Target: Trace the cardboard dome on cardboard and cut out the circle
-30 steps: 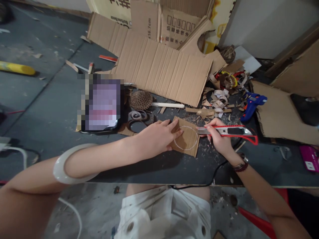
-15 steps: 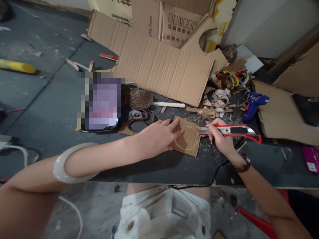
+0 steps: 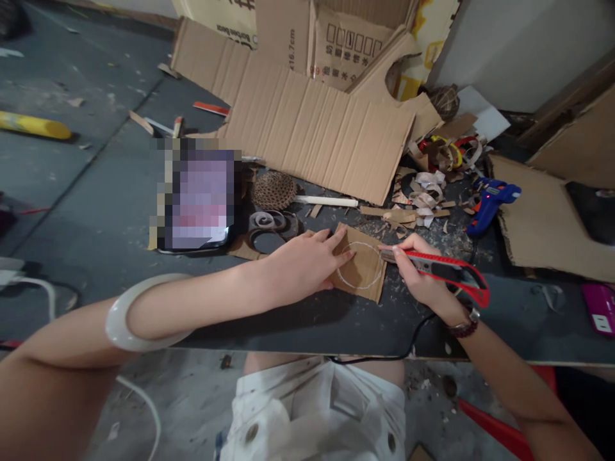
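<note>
A small piece of brown corrugated cardboard (image 3: 360, 272) lies on the dark tabletop (image 3: 398, 326), with a white circle (image 3: 359, 265) drawn on it. My left hand (image 3: 305, 261) presses down on the cardboard's left side, fingertips reaching the circle's edge. My right hand (image 3: 423, 275) grips a red utility knife (image 3: 444, 272). Its metal blade (image 3: 390, 256) points left and sits at the circle's right edge, over the cardboard.
A large corrugated cardboard sheet (image 3: 312, 134) lies beyond the work. To the right are cardboard curls (image 3: 427, 192) and a blue glue gun (image 3: 490, 206). To the left are a blurred screen device (image 3: 202, 198) and rolled cardboard coils (image 3: 273, 191). A black cable (image 3: 413, 339) crosses the table's front edge.
The knife has turned from nearly level to tilted, its handle swinging toward me and its blade dropping to the circle's edge. My left hand stays in place.
</note>
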`<move>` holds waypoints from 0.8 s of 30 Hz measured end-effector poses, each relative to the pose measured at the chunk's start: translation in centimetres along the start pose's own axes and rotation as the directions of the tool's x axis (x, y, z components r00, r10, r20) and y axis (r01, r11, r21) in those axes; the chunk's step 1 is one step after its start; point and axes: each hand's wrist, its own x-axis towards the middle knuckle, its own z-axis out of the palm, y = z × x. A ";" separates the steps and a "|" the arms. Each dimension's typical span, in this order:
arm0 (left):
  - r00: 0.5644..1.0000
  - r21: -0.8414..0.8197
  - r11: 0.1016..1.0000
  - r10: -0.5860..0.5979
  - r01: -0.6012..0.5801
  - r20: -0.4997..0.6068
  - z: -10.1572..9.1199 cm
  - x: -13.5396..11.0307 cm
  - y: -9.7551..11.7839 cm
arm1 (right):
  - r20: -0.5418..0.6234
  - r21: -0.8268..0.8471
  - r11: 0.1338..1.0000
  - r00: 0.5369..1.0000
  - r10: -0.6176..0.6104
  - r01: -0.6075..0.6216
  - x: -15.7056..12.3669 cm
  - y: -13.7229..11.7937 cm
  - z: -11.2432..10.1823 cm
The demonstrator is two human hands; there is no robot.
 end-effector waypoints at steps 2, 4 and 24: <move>1.000 0.001 1.000 0.004 -0.004 -0.004 0.0 0.0 0.0 | -0.019 0.032 0.999 1.000 0.025 -0.024 0.4 0.5 0.1; 1.000 0.005 1.000 0.004 -0.004 -0.009 0.1 0.1 0.0 | 0.007 0.196 0.979 0.998 0.065 -0.065 0.9 1.0 0.4; 1.000 -0.010 1.000 -0.011 0.012 0.011 -0.1 0.0 0.1 | 0.030 0.487 0.855 0.982 0.185 -0.176 1.9 1.8 0.4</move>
